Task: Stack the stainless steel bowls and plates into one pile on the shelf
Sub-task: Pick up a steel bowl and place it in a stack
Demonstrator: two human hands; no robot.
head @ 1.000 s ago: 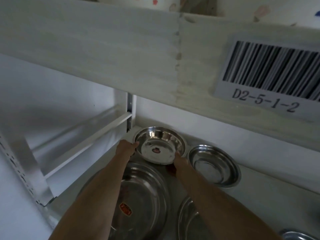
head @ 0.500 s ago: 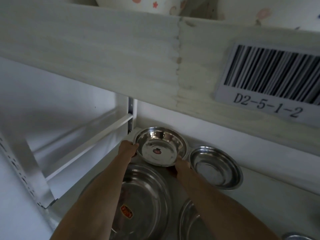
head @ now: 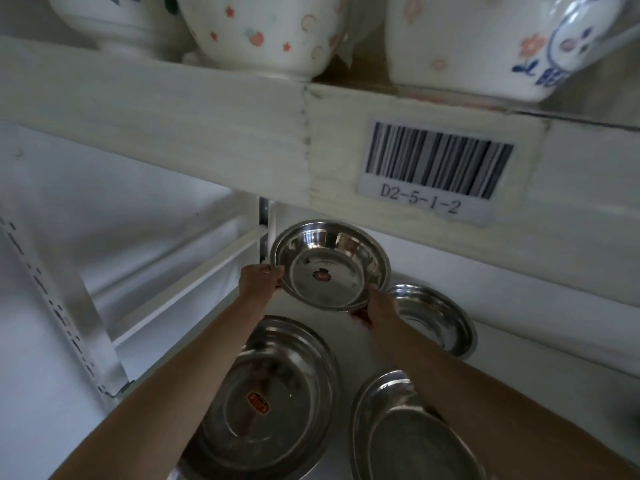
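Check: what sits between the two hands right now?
The steel bowl, tilted toward the camera, with a red sticker inside. The left hand and right hand grip opposite rim edges. Head view.

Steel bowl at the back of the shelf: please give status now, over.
Left hand and right hand grip the steel bowl by its rim, tilted. Large plate lies below. Upper shelf board close overhead.

shelf (head: 540,368): white | on it: large plate (head: 273,407); second plate (head: 408,434); shallow bowl (head: 436,317)
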